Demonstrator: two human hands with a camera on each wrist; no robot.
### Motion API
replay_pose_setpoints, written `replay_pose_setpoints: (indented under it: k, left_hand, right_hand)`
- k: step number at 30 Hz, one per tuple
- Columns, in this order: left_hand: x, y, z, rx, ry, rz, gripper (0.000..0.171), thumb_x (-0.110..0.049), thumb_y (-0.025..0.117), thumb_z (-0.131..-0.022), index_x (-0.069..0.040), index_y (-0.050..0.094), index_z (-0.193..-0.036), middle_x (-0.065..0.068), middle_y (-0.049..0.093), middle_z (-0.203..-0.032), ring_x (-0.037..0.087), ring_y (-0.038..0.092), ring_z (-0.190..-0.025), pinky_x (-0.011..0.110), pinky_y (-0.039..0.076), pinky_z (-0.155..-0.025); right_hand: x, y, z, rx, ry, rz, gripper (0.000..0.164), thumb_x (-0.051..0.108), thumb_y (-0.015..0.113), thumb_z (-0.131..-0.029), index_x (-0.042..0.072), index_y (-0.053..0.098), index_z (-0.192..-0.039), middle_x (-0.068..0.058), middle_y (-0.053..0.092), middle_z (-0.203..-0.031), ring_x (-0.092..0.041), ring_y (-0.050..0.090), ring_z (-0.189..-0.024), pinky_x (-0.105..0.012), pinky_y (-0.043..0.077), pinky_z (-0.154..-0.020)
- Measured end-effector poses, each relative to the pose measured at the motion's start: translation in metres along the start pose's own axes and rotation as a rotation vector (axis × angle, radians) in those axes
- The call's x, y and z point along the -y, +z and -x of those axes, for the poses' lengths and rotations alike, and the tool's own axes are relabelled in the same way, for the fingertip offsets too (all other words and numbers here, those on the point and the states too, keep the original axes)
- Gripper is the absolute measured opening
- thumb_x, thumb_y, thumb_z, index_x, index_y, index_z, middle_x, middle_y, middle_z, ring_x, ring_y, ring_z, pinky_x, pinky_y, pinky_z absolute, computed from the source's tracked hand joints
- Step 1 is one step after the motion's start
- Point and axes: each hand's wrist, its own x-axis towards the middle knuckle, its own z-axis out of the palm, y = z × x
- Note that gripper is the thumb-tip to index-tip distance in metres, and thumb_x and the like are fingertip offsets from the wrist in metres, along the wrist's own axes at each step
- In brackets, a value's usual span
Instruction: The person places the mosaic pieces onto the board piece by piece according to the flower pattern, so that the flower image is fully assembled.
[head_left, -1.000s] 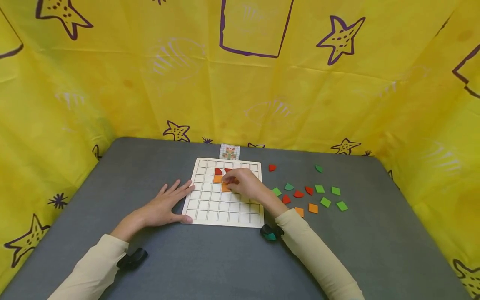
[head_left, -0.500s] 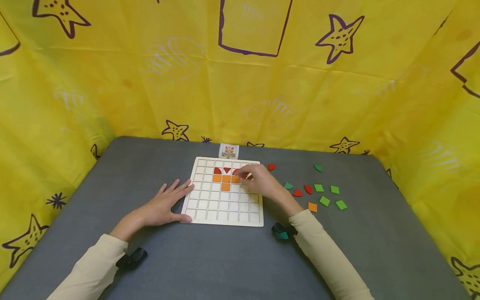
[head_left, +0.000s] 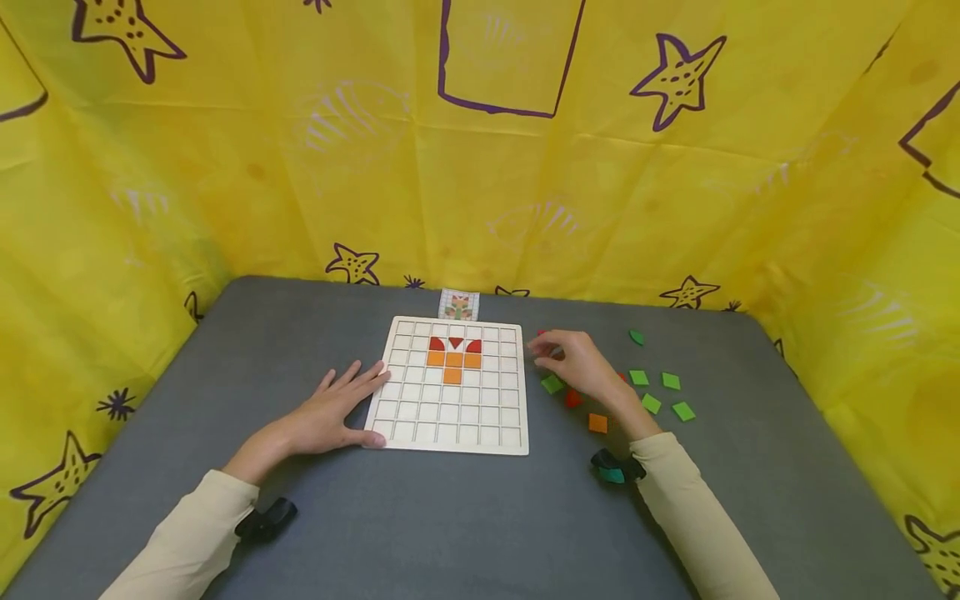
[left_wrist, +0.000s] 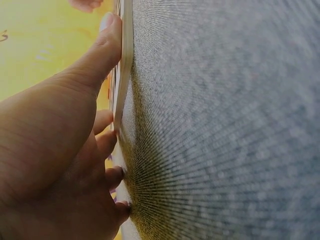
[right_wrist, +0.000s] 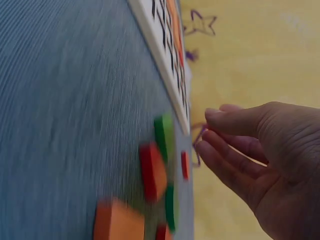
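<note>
A pale gridded board [head_left: 427, 432] lies on the grey table. On it sit two red quarter-round pieces with a small red triangle [head_left: 455, 342] between them. Below them runs a row of orange squares [head_left: 453, 360], with one more orange square under the row's middle. My left hand [head_left: 318, 419] is spread flat, thumb and fingertips at the board's left edge. My right hand [head_left: 576, 364] hovers off the board's right side, fingers loosely bent. In the right wrist view nothing shows between its thumb and fingers. Close by lie a green square [head_left: 552, 384] and a red piece [head_left: 573, 399].
A small pattern card [head_left: 459, 305] lies behind the board. Several green squares [head_left: 651, 403], an orange square [head_left: 597, 423] and a dark green leaf-shaped piece [head_left: 637, 337] lie to the right. A yellow patterned cloth [head_left: 450, 167] hangs behind the table.
My right hand has left the board's middle and moved right, over the loose pieces. The orange row it had covered now shows fully. My left hand stays at the board's edge.
</note>
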Motion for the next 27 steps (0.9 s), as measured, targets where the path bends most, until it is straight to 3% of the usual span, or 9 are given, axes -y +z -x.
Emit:
replay_pose_setpoints:
  k: [8, 13, 27]
  left_hand:
    - [0.001, 0.0, -0.001, -0.002, -0.001, -0.007, 0.103, -0.061, 0.073, -0.077, -0.011, 0.029, -0.155, 0.014, 0.019, -0.162, 0.048, 0.008, -0.146, 0.069, -0.001, -0.111]
    - [0.001, -0.001, -0.001, 0.0, -0.005, -0.007, 0.103, -0.062, 0.072, -0.077, -0.012, 0.029, -0.155, 0.014, 0.019, -0.162, 0.048, 0.008, -0.146, 0.069, -0.001, -0.111]
    - [0.001, 0.001, 0.0, -0.001, 0.004, -0.008, 0.103, -0.062, 0.072, -0.077, -0.012, 0.028, -0.155, 0.014, 0.02, -0.162, 0.048, 0.008, -0.146, 0.068, 0.0, -0.111]
  right_hand:
    - [-0.031, -0.024, 0.023, -0.008, 0.076, 0.042, 0.026, 0.003, 0.074, -0.086, -0.001, 0.071, -0.112, -0.013, 0.071, -0.104, -0.027, 0.066, -0.093, -0.044, 0.055, -0.083]
    - [-0.042, -0.034, 0.034, 0.012, 0.079, 0.053, 0.028, 0.005, 0.075, -0.086, -0.001, 0.07, -0.113, -0.013, 0.072, -0.103, -0.027, 0.067, -0.093, -0.046, 0.055, -0.083]
    - [-0.048, -0.034, 0.047, 0.029, 0.09, 0.06, 0.026, 0.006, 0.075, -0.085, 0.0, 0.072, -0.11, -0.009, 0.072, -0.095, -0.023, 0.067, -0.084, -0.038, 0.056, -0.075]
